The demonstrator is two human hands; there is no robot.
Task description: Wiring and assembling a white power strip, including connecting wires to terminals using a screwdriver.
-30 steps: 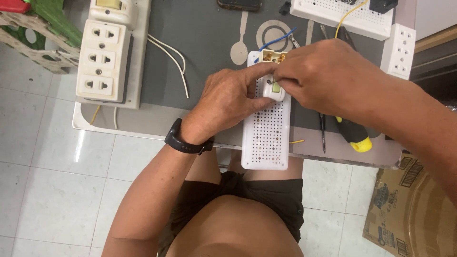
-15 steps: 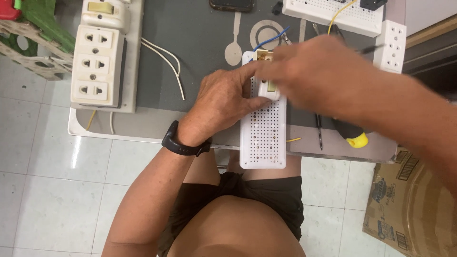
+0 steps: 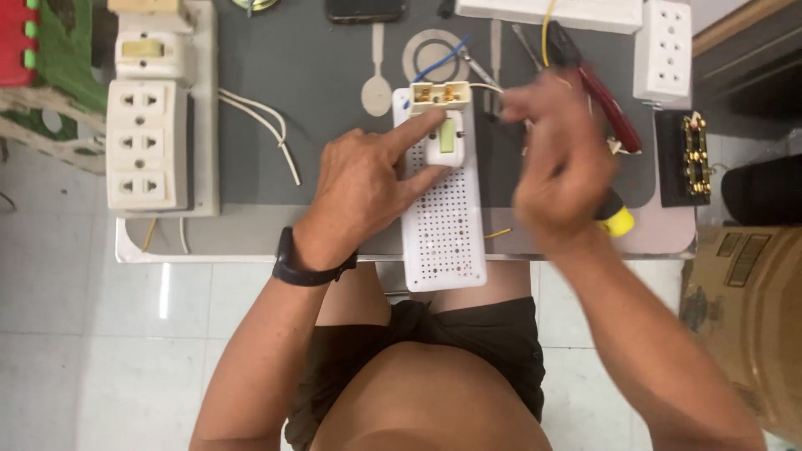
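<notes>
A long white perforated board (image 3: pixel 444 234) lies on the grey mat (image 3: pixel 326 75) and overhangs the table's front edge above my lap. At its far end sit a small white switch (image 3: pixel 446 138) and a cream terminal block (image 3: pixel 440 95) with brass contacts. My left hand (image 3: pixel 363 188), with a black wristband, pinches the switch, its index finger reaching to the terminal block and its thumb below the switch. My right hand (image 3: pixel 560 167) is blurred, just right of the board and clear of it; whether it holds anything is unclear. A yellow-ended screwdriver (image 3: pixel 618 221) lies under it.
A cream three-socket power strip (image 3: pixel 146 142) lies at the left, with white wires (image 3: pixel 263 125) beside it. Red-handled pliers (image 3: pixel 606 96), a white socket block (image 3: pixel 664 42) and a black part with brass terminals (image 3: pixel 689 154) are at the right. A cardboard box (image 3: pixel 752 317) stands on the floor.
My right hand has lifted off the switch and moved to the right, uncovering the switch and terminal block. My left hand stays on the board.
</notes>
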